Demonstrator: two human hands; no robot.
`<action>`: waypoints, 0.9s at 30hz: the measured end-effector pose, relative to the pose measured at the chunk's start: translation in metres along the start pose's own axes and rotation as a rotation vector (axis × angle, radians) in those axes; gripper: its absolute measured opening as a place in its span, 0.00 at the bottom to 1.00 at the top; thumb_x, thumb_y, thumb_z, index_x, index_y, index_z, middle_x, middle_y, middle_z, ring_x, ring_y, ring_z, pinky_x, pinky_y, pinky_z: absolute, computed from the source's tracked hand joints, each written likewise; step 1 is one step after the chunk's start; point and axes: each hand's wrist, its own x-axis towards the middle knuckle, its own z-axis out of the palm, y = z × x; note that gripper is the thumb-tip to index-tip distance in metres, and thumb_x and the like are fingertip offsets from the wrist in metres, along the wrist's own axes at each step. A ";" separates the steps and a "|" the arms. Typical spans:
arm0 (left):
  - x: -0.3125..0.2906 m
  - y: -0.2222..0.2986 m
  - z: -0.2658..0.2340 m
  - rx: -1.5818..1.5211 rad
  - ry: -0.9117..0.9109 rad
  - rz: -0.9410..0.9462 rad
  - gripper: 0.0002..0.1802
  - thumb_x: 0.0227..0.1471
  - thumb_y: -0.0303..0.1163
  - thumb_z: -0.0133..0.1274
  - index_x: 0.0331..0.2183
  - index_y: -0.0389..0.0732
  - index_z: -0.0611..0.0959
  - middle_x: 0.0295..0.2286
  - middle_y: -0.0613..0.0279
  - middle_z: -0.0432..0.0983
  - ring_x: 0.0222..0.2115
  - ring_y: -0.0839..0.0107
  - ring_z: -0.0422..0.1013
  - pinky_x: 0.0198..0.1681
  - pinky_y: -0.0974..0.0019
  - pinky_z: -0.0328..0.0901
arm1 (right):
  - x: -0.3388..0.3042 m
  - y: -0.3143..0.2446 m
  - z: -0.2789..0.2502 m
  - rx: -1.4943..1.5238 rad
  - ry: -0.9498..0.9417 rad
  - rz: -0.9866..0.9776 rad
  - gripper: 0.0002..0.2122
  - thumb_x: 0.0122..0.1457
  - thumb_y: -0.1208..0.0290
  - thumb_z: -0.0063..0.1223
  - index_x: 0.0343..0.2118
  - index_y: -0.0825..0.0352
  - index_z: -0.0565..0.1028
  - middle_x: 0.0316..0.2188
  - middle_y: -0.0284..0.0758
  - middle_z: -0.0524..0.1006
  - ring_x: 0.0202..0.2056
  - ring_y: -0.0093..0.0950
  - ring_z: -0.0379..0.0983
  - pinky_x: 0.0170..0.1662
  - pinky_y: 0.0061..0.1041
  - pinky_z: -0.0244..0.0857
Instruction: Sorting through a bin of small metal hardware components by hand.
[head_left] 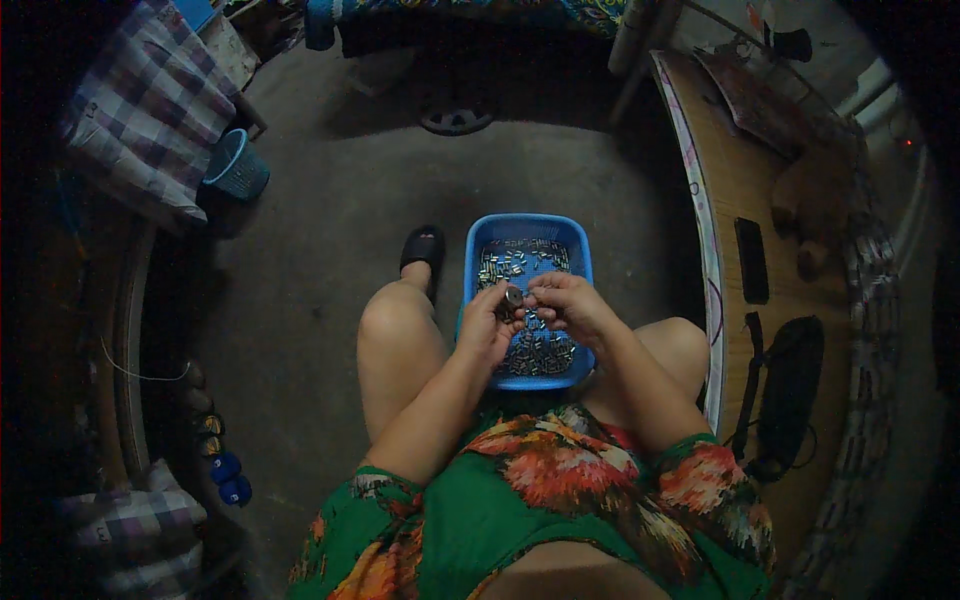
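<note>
Over a blue plastic basket (586,262) between my knees, both hands are held close together. My left hand (488,322) is closed round a small round metal piece (514,297), whose dark face shows past the fingers. Beside it, my right hand (572,304) pinches with thumb and forefinger; what lies in the pinch is too small to make out. Many small shiny metal pieces (540,354) lie in the basket, in a heap at the near end and scattered at the far end.
A wooden board (735,200) on my right bears a black phone (752,262) and a black bag (793,385). At the far left stands a teal bin (237,168) beside a checked cloth (150,110). Blue slippers (232,480) lie on the floor at left.
</note>
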 end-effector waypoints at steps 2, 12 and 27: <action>0.000 0.000 -0.001 0.004 0.001 -0.012 0.11 0.49 0.38 0.45 0.27 0.40 0.73 0.20 0.61 0.70 0.18 0.74 0.65 0.20 0.74 0.60 | -0.001 -0.001 0.001 -0.013 0.006 0.024 0.08 0.51 0.71 0.47 0.33 0.67 0.68 0.20 0.28 0.69 0.15 0.14 0.58 0.14 0.11 0.47; 0.001 -0.003 -0.001 0.005 -0.007 -0.058 0.12 0.49 0.39 0.46 0.29 0.39 0.71 0.21 0.63 0.68 0.19 0.73 0.66 0.18 0.72 0.61 | -0.002 0.001 0.008 -0.212 0.129 -0.048 0.07 0.49 0.68 0.52 0.30 0.64 0.71 0.15 0.23 0.66 0.13 0.12 0.54 0.14 0.11 0.43; -0.004 -0.001 0.002 0.052 -0.027 -0.055 0.12 0.49 0.40 0.46 0.28 0.41 0.72 0.20 0.65 0.69 0.19 0.75 0.67 0.18 0.74 0.62 | -0.003 0.002 0.010 -0.320 0.111 -0.122 0.07 0.48 0.68 0.52 0.29 0.65 0.73 0.20 0.26 0.72 0.17 0.12 0.59 0.18 0.12 0.51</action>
